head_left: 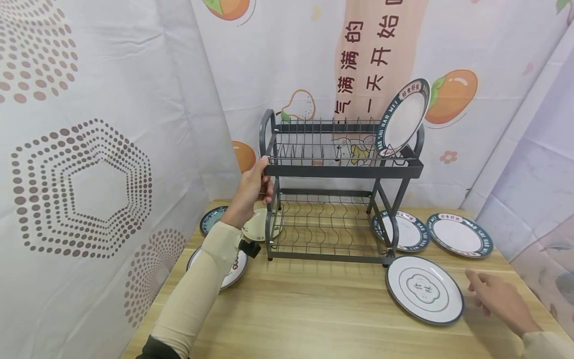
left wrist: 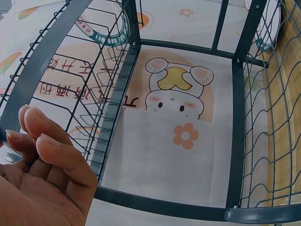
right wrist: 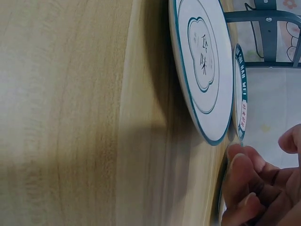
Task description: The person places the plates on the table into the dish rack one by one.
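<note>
A dark two-tier dish rack point(head_left: 343, 172) stands on the wooden table. My left hand point(head_left: 253, 187) grips the front left corner of its upper tier, thumb on top and fingers curled below the rail. In the left wrist view, those curled fingers point(left wrist: 66, 150) lie beside the upper wire tier. One green-banded plate point(head_left: 405, 117) stands tilted on edge at the upper tier's right end. My right hand point(head_left: 500, 299) hovers with loosely bent fingers, nothing in it, just right of a white dark-rimmed plate point(head_left: 441, 309) bearing a central emblem.
Two more green-banded plates, a nearer one point(head_left: 403, 232) and another point(head_left: 457, 237), lie at the back right. Left of the rack lie a cream plate point(head_left: 260, 224), a blue patterned plate point(head_left: 211, 219) and a white plate point(head_left: 235, 269). Printed curtains point(head_left: 278, 60) surround the table.
</note>
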`<state>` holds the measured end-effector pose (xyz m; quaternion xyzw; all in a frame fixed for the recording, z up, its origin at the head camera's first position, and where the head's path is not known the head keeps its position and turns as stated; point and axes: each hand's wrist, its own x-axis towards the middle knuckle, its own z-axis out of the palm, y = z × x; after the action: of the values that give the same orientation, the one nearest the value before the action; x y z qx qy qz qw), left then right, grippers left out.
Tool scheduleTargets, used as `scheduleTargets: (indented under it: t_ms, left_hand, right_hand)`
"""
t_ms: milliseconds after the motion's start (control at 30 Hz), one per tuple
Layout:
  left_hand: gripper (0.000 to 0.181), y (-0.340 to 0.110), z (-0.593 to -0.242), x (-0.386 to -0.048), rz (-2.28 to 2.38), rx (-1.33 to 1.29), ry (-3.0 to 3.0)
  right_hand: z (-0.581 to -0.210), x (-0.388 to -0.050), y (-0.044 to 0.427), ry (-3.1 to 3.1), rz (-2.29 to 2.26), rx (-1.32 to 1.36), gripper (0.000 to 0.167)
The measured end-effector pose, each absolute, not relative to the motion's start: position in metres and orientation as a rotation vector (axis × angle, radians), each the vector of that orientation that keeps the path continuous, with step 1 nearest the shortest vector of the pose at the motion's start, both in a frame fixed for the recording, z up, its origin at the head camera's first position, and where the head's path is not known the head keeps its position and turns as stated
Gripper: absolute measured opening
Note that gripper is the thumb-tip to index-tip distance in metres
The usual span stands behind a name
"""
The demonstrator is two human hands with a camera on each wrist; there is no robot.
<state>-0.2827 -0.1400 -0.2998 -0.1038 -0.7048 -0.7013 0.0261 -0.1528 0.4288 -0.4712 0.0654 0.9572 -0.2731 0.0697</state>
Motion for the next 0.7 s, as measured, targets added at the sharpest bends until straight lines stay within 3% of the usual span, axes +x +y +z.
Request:
scheduleTargets:
  t_ms: [700]
  left_hand:
    - [0.064, -0.14, -0.299, -0.282, -2.158, -0.319, -2.187]
  right_hand:
    - [-0.504, -0.15, 0.428, 2.672, -0.906, 0.273, 0.067]
